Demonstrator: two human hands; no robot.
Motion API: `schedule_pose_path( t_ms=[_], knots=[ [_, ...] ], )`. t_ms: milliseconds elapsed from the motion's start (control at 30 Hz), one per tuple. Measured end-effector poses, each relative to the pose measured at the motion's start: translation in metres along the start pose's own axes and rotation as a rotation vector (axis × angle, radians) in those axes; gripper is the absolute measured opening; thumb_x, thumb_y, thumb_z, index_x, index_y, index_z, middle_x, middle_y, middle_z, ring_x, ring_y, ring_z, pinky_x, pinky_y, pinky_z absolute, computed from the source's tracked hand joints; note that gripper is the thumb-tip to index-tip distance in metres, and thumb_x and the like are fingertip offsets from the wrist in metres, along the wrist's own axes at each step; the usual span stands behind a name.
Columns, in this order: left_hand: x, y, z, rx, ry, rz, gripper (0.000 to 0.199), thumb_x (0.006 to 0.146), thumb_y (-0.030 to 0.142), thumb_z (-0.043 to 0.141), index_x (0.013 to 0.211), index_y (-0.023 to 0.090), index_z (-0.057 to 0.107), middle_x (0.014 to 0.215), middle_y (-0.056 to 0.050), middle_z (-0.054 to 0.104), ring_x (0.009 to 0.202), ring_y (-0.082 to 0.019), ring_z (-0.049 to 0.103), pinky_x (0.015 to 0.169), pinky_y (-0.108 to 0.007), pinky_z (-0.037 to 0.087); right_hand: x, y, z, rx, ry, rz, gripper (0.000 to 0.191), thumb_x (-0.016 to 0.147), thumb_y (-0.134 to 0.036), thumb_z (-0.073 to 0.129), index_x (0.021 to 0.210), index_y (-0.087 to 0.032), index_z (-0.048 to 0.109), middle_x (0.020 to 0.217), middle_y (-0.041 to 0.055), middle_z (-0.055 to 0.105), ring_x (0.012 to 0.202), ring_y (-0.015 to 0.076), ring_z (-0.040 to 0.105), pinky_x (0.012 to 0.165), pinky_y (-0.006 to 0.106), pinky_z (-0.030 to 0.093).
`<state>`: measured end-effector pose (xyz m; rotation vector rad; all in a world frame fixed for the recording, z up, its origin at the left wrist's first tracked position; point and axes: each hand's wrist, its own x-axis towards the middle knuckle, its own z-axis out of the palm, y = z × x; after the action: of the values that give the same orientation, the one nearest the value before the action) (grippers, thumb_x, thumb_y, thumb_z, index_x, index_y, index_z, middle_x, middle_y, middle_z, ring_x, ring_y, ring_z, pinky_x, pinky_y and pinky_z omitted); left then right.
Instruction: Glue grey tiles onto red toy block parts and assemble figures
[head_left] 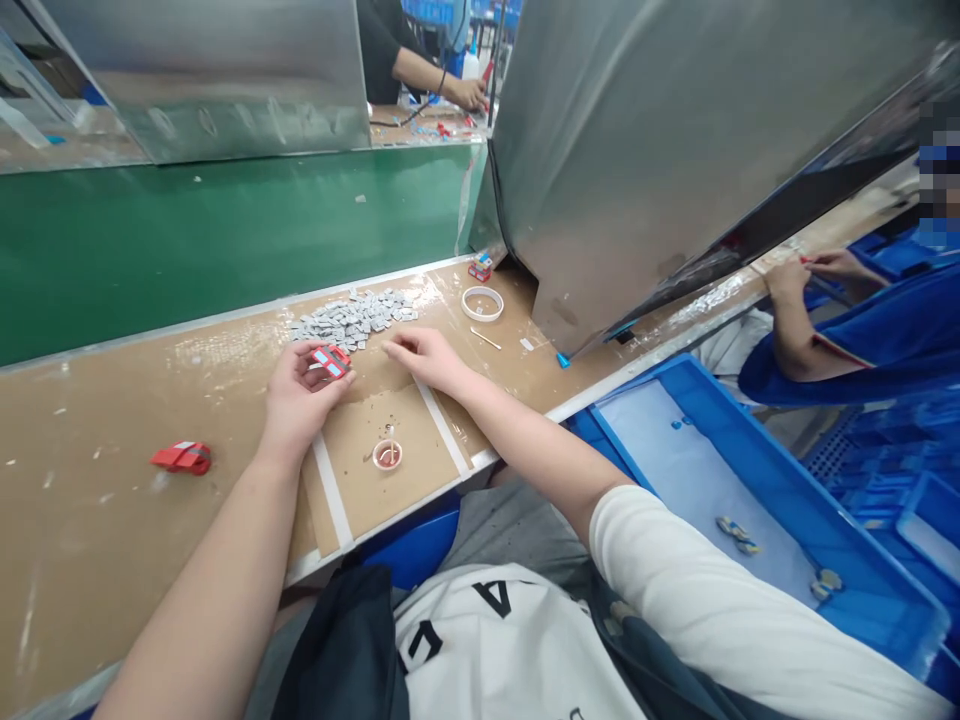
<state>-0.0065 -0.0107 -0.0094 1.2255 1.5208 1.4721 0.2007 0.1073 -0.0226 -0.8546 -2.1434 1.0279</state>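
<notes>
My left hand (298, 398) holds a small red part with white and grey areas (332, 361) between thumb and fingers. Just right of it, my right hand (427, 355) hovers near the front of a pile of small grey pieces (356, 316), thumb and index finger pinched together; anything between them is too small to make out. Below the hands, a small round cup with reddish contents (388, 455) rests on a cardboard sheet (352, 483), a thin stick in it. A red part (182, 457) lies apart on the table at the left.
A tape ring (483, 304), a cotton swab (486, 338) and a red-and-blue piece (481, 266) lie at the back right. A metal panel (637, 150) rises there. A blue bin (750, 500) with a few small pieces stands right. Two other people work nearby.
</notes>
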Motion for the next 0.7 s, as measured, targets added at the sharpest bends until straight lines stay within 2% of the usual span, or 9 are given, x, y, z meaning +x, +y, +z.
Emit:
schedule_pose_path(
  t_ms=[67, 133, 267, 433, 600, 700],
  knots=[
    [0.0, 0.0, -0.001, -0.009, -0.008, -0.01, 0.067, 0.066, 0.042, 0.097, 0.12, 0.024, 0.061, 0.117, -0.007, 0.076, 0.099, -0.022, 0.079, 0.095, -0.036, 0.065, 0.027, 0.01, -0.002, -0.077, 0.106, 0.07, 0.017, 0.102, -0.031, 0.064, 0.101, -0.015, 0.071, 0.085, -0.0016, 0.062, 0.08, 0.0143, 0.053, 0.079, 0.027, 0.039],
    [0.0, 0.0, -0.002, -0.011, -0.017, -0.012, 0.068, 0.065, 0.043, 0.097, 0.119, 0.023, 0.062, 0.118, -0.008, 0.077, 0.099, -0.023, 0.08, 0.094, -0.037, 0.066, 0.051, 0.019, -0.003, -0.164, 0.113, 0.073, 0.018, 0.098, -0.023, 0.069, 0.113, -0.014, 0.075, 0.097, 0.0015, 0.065, 0.085, 0.0144, 0.055, 0.086, 0.028, 0.042],
    [0.0, -0.002, -0.005, -0.025, -0.022, -0.013, 0.066, 0.065, 0.045, 0.098, 0.117, 0.023, 0.064, 0.119, -0.01, 0.078, 0.096, -0.023, 0.08, 0.09, -0.036, 0.067, 0.078, 0.03, 0.0, -0.154, 0.055, 0.05, 0.015, 0.094, -0.024, 0.078, 0.105, -0.014, 0.078, 0.103, 0.0034, 0.064, 0.093, 0.0158, 0.056, 0.092, 0.029, 0.043],
    [0.001, -0.006, -0.006, -0.044, 0.004, -0.015, 0.067, 0.064, 0.046, 0.097, 0.119, 0.023, 0.065, 0.118, -0.01, 0.08, 0.097, -0.025, 0.081, 0.092, -0.04, 0.067, 0.078, 0.036, 0.004, -0.067, 0.048, 0.038, 0.004, 0.088, -0.016, 0.081, 0.088, -0.017, 0.076, 0.099, 0.0009, 0.062, 0.089, 0.0145, 0.055, 0.091, 0.029, 0.043],
    [0.002, -0.009, -0.005, -0.056, 0.012, -0.016, 0.068, 0.063, 0.045, 0.097, 0.12, 0.023, 0.066, 0.116, -0.009, 0.08, 0.097, -0.026, 0.081, 0.092, -0.04, 0.066, 0.076, 0.033, 0.003, 0.098, 0.138, 0.109, 0.015, 0.078, -0.014, 0.087, 0.074, -0.017, 0.073, 0.091, -0.0005, 0.062, 0.084, 0.0139, 0.053, 0.09, 0.03, 0.047],
    [0.001, -0.009, -0.007, -0.061, 0.012, 0.001, 0.067, 0.065, 0.046, 0.097, 0.119, 0.023, 0.067, 0.117, -0.01, 0.08, 0.097, -0.026, 0.081, 0.092, -0.041, 0.067, 0.066, 0.026, 0.005, 0.287, 0.206, 0.164, 0.02, 0.078, -0.023, 0.092, 0.078, -0.018, 0.072, 0.087, 0.0002, 0.067, 0.083, 0.0139, 0.057, 0.086, 0.028, 0.052]
  ],
)
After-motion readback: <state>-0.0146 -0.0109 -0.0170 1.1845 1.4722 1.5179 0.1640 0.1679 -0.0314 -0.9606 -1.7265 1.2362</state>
